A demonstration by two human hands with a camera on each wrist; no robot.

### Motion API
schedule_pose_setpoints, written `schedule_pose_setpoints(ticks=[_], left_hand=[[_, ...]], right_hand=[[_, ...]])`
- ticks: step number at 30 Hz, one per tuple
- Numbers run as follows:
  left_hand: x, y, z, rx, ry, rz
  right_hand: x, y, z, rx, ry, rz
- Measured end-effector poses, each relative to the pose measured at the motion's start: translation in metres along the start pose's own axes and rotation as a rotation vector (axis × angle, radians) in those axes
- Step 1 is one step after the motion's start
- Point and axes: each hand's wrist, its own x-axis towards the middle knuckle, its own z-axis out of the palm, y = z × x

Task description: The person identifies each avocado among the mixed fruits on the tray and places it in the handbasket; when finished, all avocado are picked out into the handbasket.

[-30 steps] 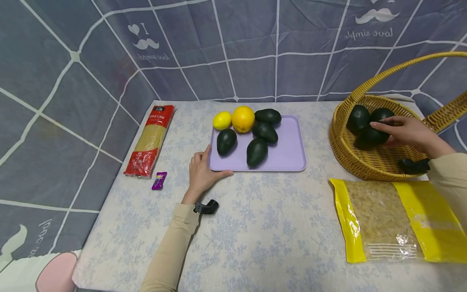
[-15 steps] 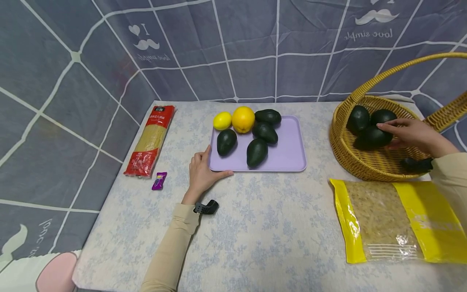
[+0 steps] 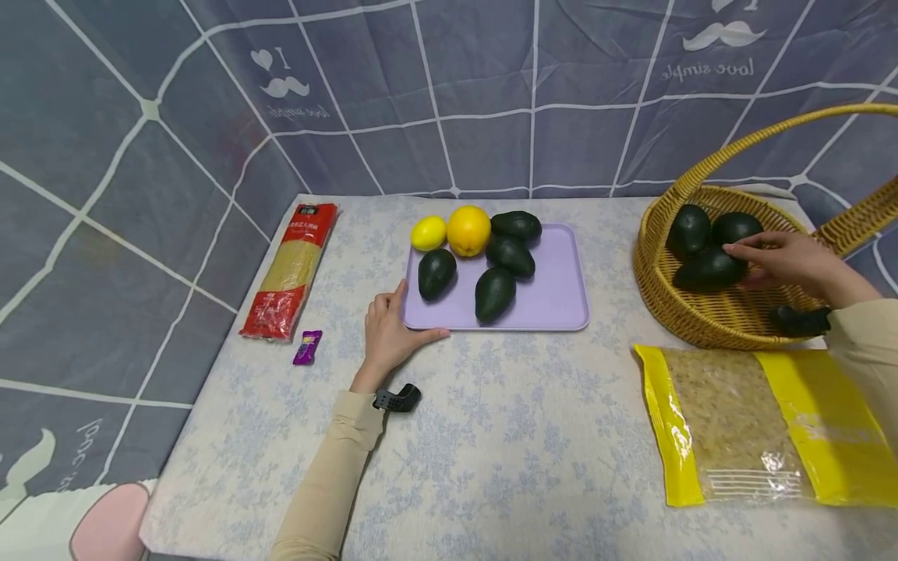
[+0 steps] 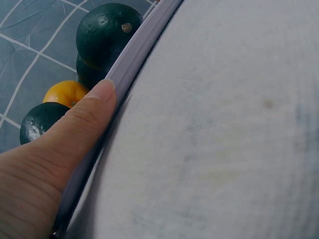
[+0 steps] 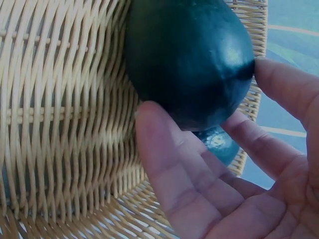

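My left hand [image 3: 387, 335] rests at the near left corner of a lilac tray [image 3: 554, 300]. Its thumb lies straight along the front rim, and the index finger reaches along the left side. On the tray are an orange [image 3: 468, 231], a lemon [image 3: 429, 233] and several dark green avocados [image 3: 495, 294]. Inside a wicker basket [image 3: 659, 300], the right hand [image 3: 793, 261] has its fingertips at one end of an avocado [image 5: 189, 59]. That avocado lies beside two others [image 3: 690, 230]. In the right wrist view the fingers are spread loosely around its end.
The basket's tall handle [image 3: 765, 132] arches over the right side. A yellow bag of grain-like food [image 3: 737, 428] lies before the basket. At the left are a red noodle packet [image 3: 289, 273] and a small purple wrapped sweet [image 3: 307, 347]. A tiled-pattern cloth [image 3: 491, 93] hangs behind.
The avocado at my right hand has settled slightly leftward in the basket, while the hand's grasp has loosened and slid right to its end. The left hand and tray stay put.
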Motion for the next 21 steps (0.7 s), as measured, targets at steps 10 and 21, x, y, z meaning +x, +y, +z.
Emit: schedule_pose_setpoints(ticks=[10, 21], left_hand=[[0.002, 0.000, 0.001, -0.004, -0.003, 0.008], [0.001, 0.000, 0.000, -0.005, -0.005, -0.001]], right_hand=[[-0.001, 0.010, 0.001, -0.039, 0.043, -0.012], [-0.009, 0.016, 0.002, -0.153, 0.225, -0.058]])
